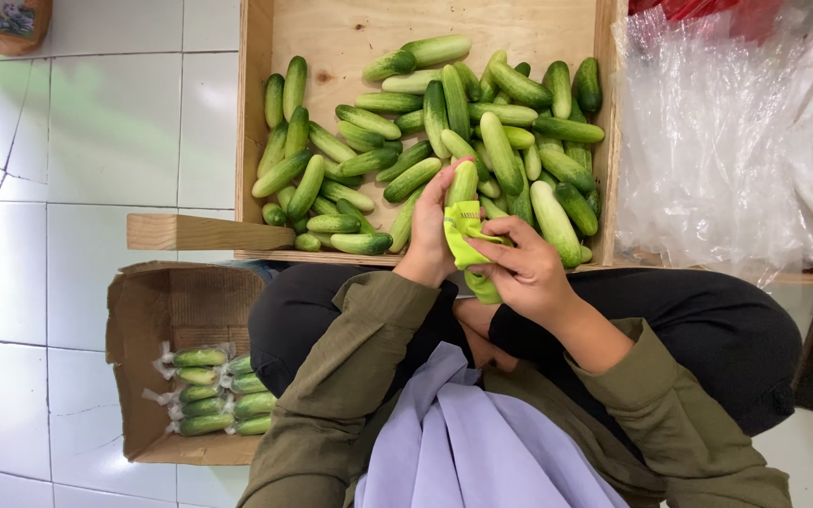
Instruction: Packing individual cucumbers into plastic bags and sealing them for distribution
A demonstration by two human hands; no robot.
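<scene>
White tiled floor (77,282) carries a wooden crate (254,113) of cucumbers. Both hands' fingers (444,202) grasp one cucumber (464,183), the right hand (524,273) pinching a yellow-green cloth (468,230) around it.

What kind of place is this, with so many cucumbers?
Probably a small vegetable packing spot on a tiled floor: a wooden crate of loose cucumbers, a cardboard box of bagged ones, and clear plastic bags.
</scene>
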